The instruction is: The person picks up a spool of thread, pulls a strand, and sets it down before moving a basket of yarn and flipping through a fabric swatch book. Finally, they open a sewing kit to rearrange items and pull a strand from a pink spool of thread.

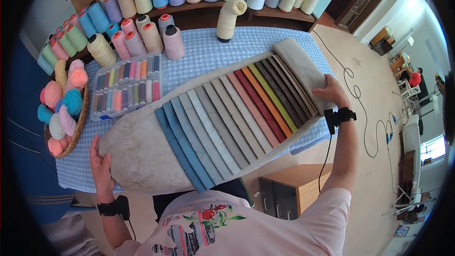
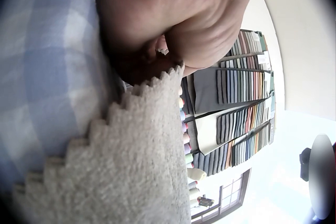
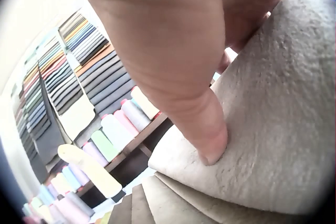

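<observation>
A long fabric swatch book [image 1: 142, 154] lies slantwise before me, with overlapping strips running from blue through grey, red, orange and green to dark brown. My left hand [image 1: 101, 167] holds its plush beige left end, thumb over the edge. Up close in the left wrist view, the zigzag-cut fabric border [image 2: 131, 145] runs up to the left hand [image 2: 178, 14]. At the far right end, my right hand [image 1: 332, 94] grips the beige end flap [image 1: 298, 59]. The thumb of the right hand [image 3: 173, 50] presses on top of this flap in the right wrist view; its other fingers are mostly hidden.
Beneath is a blue checked tablecloth [image 1: 194, 38]. A clear case of small thread spools [image 1: 106, 106], a basket of yarn balls [image 1: 78, 135] and a leaning cream thread cone [image 1: 227, 21] surround the book. Many cones line the back shelf [image 1: 199, 7]. A drawer cabinet [image 1: 303, 185] stands below.
</observation>
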The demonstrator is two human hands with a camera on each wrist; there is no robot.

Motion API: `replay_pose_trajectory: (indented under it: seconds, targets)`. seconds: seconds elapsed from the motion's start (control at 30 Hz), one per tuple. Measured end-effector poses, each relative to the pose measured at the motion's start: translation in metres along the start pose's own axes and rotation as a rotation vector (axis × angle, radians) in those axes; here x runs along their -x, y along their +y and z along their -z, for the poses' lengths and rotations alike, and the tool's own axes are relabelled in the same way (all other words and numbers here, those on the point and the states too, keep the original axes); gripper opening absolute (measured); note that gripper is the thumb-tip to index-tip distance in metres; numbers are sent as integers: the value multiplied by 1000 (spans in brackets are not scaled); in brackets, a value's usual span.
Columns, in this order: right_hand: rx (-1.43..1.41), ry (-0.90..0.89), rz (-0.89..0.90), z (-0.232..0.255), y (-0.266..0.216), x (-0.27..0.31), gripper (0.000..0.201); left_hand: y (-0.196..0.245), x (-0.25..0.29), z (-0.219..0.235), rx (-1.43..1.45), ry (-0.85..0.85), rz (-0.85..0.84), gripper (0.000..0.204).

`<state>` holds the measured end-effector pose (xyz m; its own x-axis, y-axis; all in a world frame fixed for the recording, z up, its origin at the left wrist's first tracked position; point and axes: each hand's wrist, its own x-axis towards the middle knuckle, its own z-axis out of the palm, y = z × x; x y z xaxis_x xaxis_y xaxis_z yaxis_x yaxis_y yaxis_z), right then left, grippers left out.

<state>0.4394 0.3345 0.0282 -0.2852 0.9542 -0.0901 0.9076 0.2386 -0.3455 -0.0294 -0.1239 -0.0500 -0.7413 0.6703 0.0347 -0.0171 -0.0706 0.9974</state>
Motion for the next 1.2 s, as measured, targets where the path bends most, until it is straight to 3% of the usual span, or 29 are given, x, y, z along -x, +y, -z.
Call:
replay_pose_trajectory:
  seconds: [0.1, 0.17, 0.2, 0.27, 0.3, 0.37, 0.47, 0.53, 0.6, 0.67, 0.77, 0.83, 0.87, 0.93, 0.97, 1.0, 1.07, 1.1, 1.2]
  targets:
    - [153, -16, -49, 3, -17, 3, 71, 0, 2, -1, -14, -9, -11, 64]
    - [422, 130, -42, -1, -32, 11, 75, 0, 2, -2, 7, -1, -14, 63]
    - [423, 133, -43, -5, -38, 16, 75, 1, 2, -2, 9, -2, -15, 63]
    - [638, 347, 106, -15, -51, 30, 67, 1, 3, -3, 23, -10, -23, 63]
    - [640, 346, 103, -21, -59, 39, 67, 2, 4, -3, 24, -13, -21, 63]
    - [835, 511, 217, -31, -74, 57, 60, 3, 4, -3, 39, -20, -26, 63]
    - [1040, 514, 212, -52, -83, 63, 54, 5, 5, -2, 41, -43, -30, 63]
    - [1042, 461, 235, -62, -96, 76, 55, 2, 4, 1, 64, -61, -35, 64]
    - [790, 263, 415, -74, -107, 88, 57, 0, 3, 4, 87, -76, -41, 64]
    - [794, 299, 417, -77, -118, 91, 58, 1, 3, 3, 139, -102, -30, 64]
    - [686, 164, 394, -58, -108, 74, 58, 2, 3, 3, 185, -121, -14, 64]
    - [475, -187, 502, -43, -83, 49, 64, 2, 3, 4, 196, -122, -18, 64]
    - [482, -184, 515, -34, -91, 50, 64, 1, 3, 4, 207, -133, -20, 64]
    - [228, -248, 285, -13, -108, 58, 76, -3, 3, 5, 212, -132, -28, 63]
    - [239, -172, 250, -15, -103, 53, 87, -4, 3, 6, 211, -146, -30, 63]
    - [243, -172, 252, -17, -97, 48, 87, -4, 4, 7, 215, -143, -31, 63]
    - [268, 12, 195, -21, -80, 40, 94, -6, 3, 8, 224, -162, -31, 62]
    - [109, -100, 42, -23, -71, 34, 102, -5, 4, 7, 229, -163, -30, 62]
    - [83, -221, -1, -24, -75, 28, 102, -3, 5, 6, 240, -163, -28, 62]
